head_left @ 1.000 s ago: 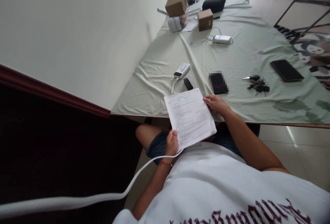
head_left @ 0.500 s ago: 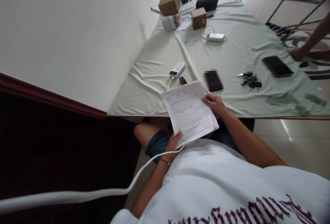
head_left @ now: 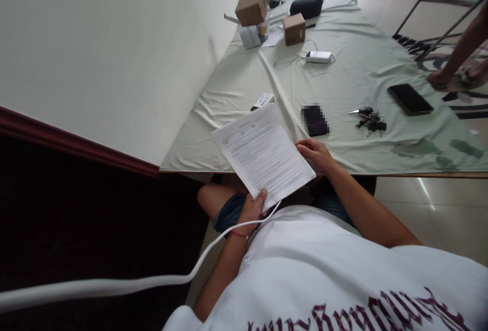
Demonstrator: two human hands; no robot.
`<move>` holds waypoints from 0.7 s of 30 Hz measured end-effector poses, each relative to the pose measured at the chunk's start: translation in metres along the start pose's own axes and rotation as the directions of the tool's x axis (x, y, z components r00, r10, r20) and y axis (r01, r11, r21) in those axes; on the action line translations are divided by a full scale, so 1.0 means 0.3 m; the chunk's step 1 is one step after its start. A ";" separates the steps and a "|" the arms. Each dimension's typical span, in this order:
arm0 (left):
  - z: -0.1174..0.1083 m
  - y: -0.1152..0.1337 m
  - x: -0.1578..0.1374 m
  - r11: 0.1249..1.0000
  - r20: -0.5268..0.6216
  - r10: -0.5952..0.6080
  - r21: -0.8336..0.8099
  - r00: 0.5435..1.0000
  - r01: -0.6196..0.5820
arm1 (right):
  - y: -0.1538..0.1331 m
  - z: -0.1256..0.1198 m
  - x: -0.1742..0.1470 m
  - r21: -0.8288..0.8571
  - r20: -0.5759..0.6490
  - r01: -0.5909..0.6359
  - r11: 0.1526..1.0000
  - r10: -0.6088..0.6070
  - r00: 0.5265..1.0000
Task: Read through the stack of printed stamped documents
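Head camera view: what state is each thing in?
Papers, printed side up, tilted.
Left hand, gripping the papers' near corner.
Right hand, fingers at the papers' right edge; contact unclear.
Nearer white device, partly hidden by papers.
Farther white device, lying flat.
Keys, bunched together.
Large phone, flat, screen dark.
Tablecloth, wrinkled, dark-patched.

White shirt (head_left: pixel 305 265), short sleeves, soft folds. Big, dark red, curly letters (head_left: pixel 360 316) across front. Blue jean shorts (head_left: pixel 230 211). Thin red string bracelet (head_left: pixel 239 235) around left wrist (head_left: pixel 244 228), small pale bead (head_left: pixel 247 237) on it.
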State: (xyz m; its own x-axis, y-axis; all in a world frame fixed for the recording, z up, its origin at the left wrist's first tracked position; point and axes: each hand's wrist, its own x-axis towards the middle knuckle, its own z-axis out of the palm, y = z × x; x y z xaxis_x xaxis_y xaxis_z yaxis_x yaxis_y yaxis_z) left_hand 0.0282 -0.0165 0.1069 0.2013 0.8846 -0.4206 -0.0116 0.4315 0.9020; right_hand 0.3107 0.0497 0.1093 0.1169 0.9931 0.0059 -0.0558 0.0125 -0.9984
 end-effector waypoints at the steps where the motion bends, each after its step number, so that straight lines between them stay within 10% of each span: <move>1: -0.009 0.008 0.013 0.998 -0.024 0.053 0.048 0.998 -0.051 | 0.000 -0.001 -0.001 -0.009 0.032 0.012 1.000 -0.012 0.999; 10: -0.031 0.084 0.147 0.975 0.128 0.125 0.170 0.984 -0.146 | 0.039 -0.016 0.016 -0.214 0.039 0.112 0.970 -0.106 0.994; 21: 0.030 0.041 0.173 0.993 -0.094 0.058 -0.099 0.994 -0.068 | 0.041 -0.025 0.027 -0.143 0.082 0.115 0.983 -0.104 0.991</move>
State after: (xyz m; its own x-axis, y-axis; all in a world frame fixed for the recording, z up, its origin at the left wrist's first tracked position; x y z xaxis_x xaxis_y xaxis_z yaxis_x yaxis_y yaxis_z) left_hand 0.0471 0.0331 0.0970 0.1077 0.9210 -0.3745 -0.1223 0.3861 0.9143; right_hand 0.3185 0.0569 0.0968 0.0401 0.9927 0.1139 0.1007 0.1094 -0.9889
